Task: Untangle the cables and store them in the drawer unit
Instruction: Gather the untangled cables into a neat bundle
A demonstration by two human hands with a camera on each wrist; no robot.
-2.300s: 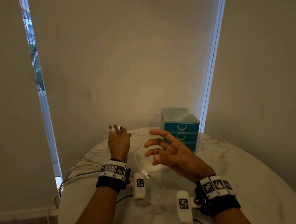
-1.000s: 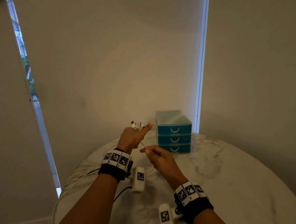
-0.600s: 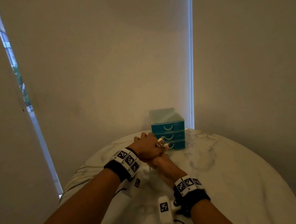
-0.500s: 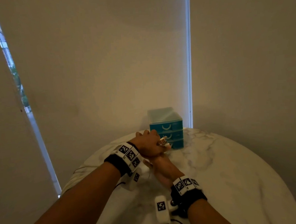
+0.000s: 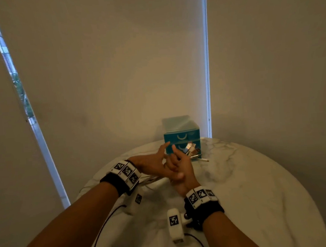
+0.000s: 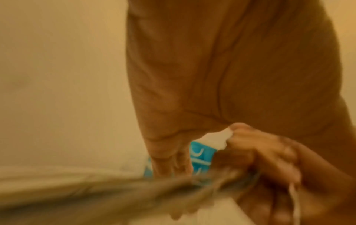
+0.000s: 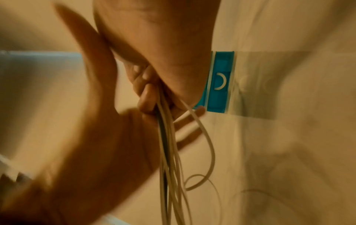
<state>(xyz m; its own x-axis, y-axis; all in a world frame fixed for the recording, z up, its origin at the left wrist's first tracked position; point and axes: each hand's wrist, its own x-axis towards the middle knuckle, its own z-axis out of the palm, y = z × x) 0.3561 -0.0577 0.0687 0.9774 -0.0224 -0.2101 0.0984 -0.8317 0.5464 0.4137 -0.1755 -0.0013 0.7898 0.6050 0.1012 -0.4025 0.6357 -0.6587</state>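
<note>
A bundle of thin white cables with one dark cable [image 7: 167,144] runs through my right hand [image 5: 180,166], whose fingers [image 7: 146,92] curl round it. The plug ends [image 5: 191,148] stick out past that hand, just in front of the teal drawer unit [image 5: 182,129]; a loose end lies on the table. My left hand [image 5: 161,160] crosses over the right one with straight fingers pointing at the unit and grips nothing. The left wrist view shows its flat palm [image 6: 212,76] and the blurred bundle [image 6: 115,190]. All visible drawers [image 7: 219,85] are closed.
The round marble table [image 5: 249,184] has its edge close to the wall and blinds behind the drawer unit. White tagged modules [image 5: 173,221] with black leads hang below both wrists. A window gap [image 5: 21,90] shows at the left.
The left hand, which gripped the plug ends a second ago, has straightened its fingers. The bundle now sits in the right hand, and both hands moved nearer the drawer unit.
</note>
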